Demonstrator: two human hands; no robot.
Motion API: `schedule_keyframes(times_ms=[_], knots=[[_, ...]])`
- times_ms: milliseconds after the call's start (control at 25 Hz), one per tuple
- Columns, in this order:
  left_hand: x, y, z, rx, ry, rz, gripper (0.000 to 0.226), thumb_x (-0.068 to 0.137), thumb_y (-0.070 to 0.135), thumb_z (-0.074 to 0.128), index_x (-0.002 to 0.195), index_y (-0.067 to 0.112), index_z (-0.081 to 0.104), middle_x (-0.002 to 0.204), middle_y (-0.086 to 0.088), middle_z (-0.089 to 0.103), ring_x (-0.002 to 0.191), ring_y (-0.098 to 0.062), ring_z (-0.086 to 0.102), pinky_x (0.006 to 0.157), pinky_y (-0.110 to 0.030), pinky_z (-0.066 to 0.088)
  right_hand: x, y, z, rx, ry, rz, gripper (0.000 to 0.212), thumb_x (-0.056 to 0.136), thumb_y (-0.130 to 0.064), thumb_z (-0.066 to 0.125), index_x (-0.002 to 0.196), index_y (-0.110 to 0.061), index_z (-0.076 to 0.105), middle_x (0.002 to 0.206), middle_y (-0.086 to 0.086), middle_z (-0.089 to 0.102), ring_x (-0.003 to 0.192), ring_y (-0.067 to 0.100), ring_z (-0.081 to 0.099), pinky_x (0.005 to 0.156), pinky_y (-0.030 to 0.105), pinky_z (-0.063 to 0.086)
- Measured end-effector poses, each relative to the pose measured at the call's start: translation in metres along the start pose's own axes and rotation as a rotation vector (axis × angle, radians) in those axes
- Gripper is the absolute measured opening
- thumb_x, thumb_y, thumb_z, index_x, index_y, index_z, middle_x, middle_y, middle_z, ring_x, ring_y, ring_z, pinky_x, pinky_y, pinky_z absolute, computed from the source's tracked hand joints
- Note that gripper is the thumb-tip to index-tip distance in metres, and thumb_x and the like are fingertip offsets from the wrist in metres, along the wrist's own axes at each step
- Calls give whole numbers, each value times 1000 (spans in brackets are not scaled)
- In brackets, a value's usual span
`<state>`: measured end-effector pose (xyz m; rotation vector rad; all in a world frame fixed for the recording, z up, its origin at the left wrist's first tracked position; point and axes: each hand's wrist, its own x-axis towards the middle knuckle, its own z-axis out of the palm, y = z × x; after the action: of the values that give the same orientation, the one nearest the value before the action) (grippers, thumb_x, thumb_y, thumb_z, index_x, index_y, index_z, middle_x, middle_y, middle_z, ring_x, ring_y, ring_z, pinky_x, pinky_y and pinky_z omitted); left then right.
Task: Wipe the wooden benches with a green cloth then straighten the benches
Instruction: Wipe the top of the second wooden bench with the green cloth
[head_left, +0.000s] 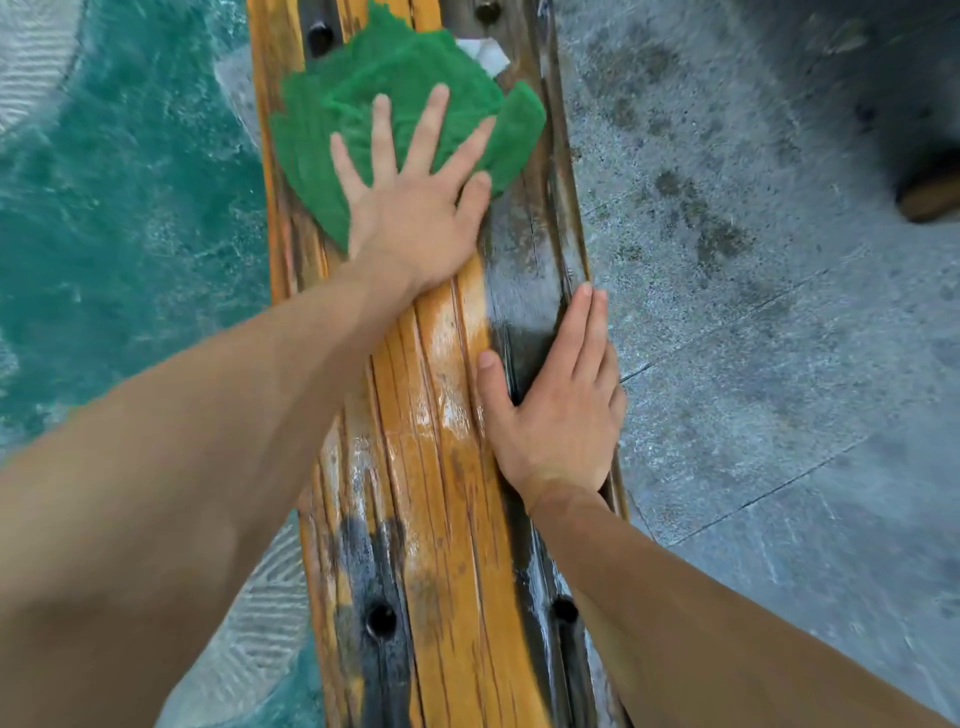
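The left hand (415, 208) lies flat with its fingers spread, pressing the green cloth (374, 104) onto the bench (447, 415); nothing is gripped, the palm simply bears down. The right hand (556, 410) rests nearer the body, fingers straight and together along the bench's right edge and thumb out across the slats, holding nothing, apparently as a brace. The cloth is bunched and covers most of the width of the slats at the far end of what shows. To wipe well, the palm should stay over the middle of the cloth so it slides rather than rolls up, and the strokes should run along the grain, overlapping so the grooves between the slats get reached. The grey, worn strip on the right and the dark patches around the bolt holes (381, 618) look to need firmer passes. Something pale (485, 54) peeks out beyond the cloth; it is too blurred to identify. To the right is grey paving (753, 312), to the left a teal floor (130, 208).
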<state>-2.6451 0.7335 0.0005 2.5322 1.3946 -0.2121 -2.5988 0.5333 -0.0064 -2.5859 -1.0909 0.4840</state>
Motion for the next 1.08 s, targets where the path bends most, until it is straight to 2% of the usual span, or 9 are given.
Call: schedule_keyframes(times_ms=[160, 240, 360, 480, 600, 760, 880, 1000, 1080], knots=[[-42, 20, 17, 186, -27, 481, 53, 102, 55, 11, 155, 53, 14, 169, 10, -1, 155, -36, -4, 116, -72, 0, 2, 3, 2, 92, 64, 20, 87, 90, -71, 25, 159, -20, 7, 166, 5, 12, 140, 32, 37, 105, 53, 38], [-96, 14, 30, 216, -28, 559, 54, 102, 52, 22, 156, 47, 20, 170, 6, 2, 155, -38, -1, 117, -71, 3, 0, 5, 1, 156, 68, 21, 82, 90, -70, 25, 158, -28, 6, 167, 3, 9, 142, 30, 36, 104, 54, 38], [-173, 0, 40, 130, -46, 502, 49, 104, 52, 31, 151, 40, 36, 169, 3, 15, 154, -39, 7, 117, -71, 6, -1, 7, 1, 173, 50, -13, 76, 91, -67, 26, 157, -34, 10, 167, -2, 7, 141, 31, 35, 106, 54, 34], [-194, -22, 40, 172, -42, 367, 52, 103, 62, 24, 154, 52, 19, 169, 6, 9, 154, -41, 8, 113, -76, 8, 1, 7, 2, 147, 41, 1, 74, 91, -67, 26, 156, -34, 14, 166, -3, 11, 140, 32, 36, 107, 54, 34], [-136, -25, 30, 137, -20, 124, 53, 100, 69, 11, 151, 62, -2, 168, 12, -11, 154, -39, -9, 112, -78, -1, 2, 6, 1, 158, 11, 22, 74, 90, -68, 24, 156, -35, 14, 166, -6, 14, 143, 28, 33, 109, 53, 31], [-49, 5, 16, -3, 4, -158, 53, 102, 63, 11, 153, 57, -3, 168, 10, -16, 152, -39, -16, 111, -77, -7, 12, 2, -7, 265, -9, 127, 76, 87, -71, 17, 156, -40, 11, 163, -14, 22, 146, 16, 31, 113, 50, 31], [-86, 52, 37, 18, 5, -47, 55, 103, 59, 14, 156, 52, 0, 169, 5, -14, 153, -41, -13, 112, -76, -6, 27, 11, -11, 514, -203, 235, 79, 83, -78, 14, 153, -44, 27, 159, -20, 29, 145, 8, 32, 118, 42, 25], [-177, 87, 57, 49, -20, 81, 55, 103, 57, 20, 156, 48, 16, 170, 3, -9, 153, -41, -10, 112, -75, -1, 41, 20, -29, 881, -323, 470, 65, 89, -79, 24, 112, -41, 71, 135, -9, 62, 120, 12, 57, 110, 34, 36], [-242, 100, 69, 13, -62, 138, 51, 104, 54, 25, 154, 45, 28, 170, 2, -4, 154, -41, -7, 113, -75, 2, 43, 16, -38, 769, -355, 484, 61, 99, -67, 21, 131, -34, 61, 148, 0, 51, 130, 21, 50, 116, 36, 29]])
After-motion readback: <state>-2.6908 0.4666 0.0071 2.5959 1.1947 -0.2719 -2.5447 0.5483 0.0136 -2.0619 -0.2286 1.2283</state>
